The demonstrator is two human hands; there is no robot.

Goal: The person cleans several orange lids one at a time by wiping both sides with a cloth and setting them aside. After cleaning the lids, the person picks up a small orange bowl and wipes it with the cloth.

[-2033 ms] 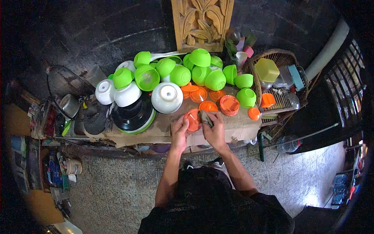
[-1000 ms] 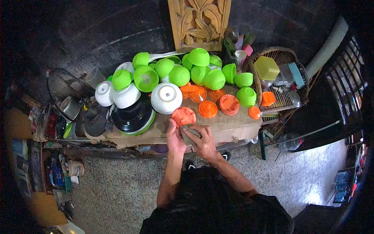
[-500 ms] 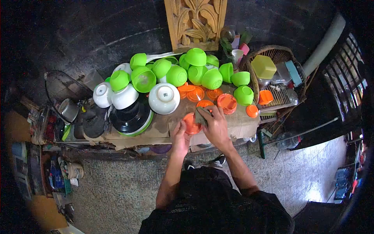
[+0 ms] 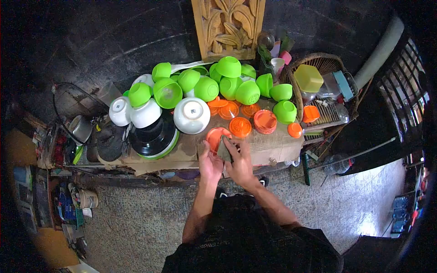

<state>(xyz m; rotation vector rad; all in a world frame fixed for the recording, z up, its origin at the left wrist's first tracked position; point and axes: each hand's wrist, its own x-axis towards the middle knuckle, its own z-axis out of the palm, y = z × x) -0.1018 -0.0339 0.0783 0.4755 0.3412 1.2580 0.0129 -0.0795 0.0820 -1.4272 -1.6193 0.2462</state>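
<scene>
My left hand [image 4: 211, 164] holds an orange lid [image 4: 215, 136] from below, its thumb at the lid's near edge. A grey-green cloth or pad [image 4: 223, 150] is pinched in my right hand [image 4: 240, 163] and lies against the lid's right side. Just beyond my right hand is a patterned orange lid [image 4: 240, 127] on the cardboard, with a stack of orange lids [image 4: 265, 121] to its right. Behind them are more orange lids [image 4: 228, 110] and an upturned white bowl [image 4: 192, 115].
Green bowls [image 4: 207, 88] are piled along the back of the cardboard-covered table [image 4: 284, 145]. A black plate or lid [image 4: 152, 136] lies at left. The wicker basket [image 4: 293, 91] at right holds a yellow container [image 4: 308, 78]. A carved wooden panel [image 4: 231, 27] stands behind.
Both hands have shifted; the right has moved left and toward me with the cloth. The held lid has moved slightly left and tilted, uncovering the patterned lid on the table.
</scene>
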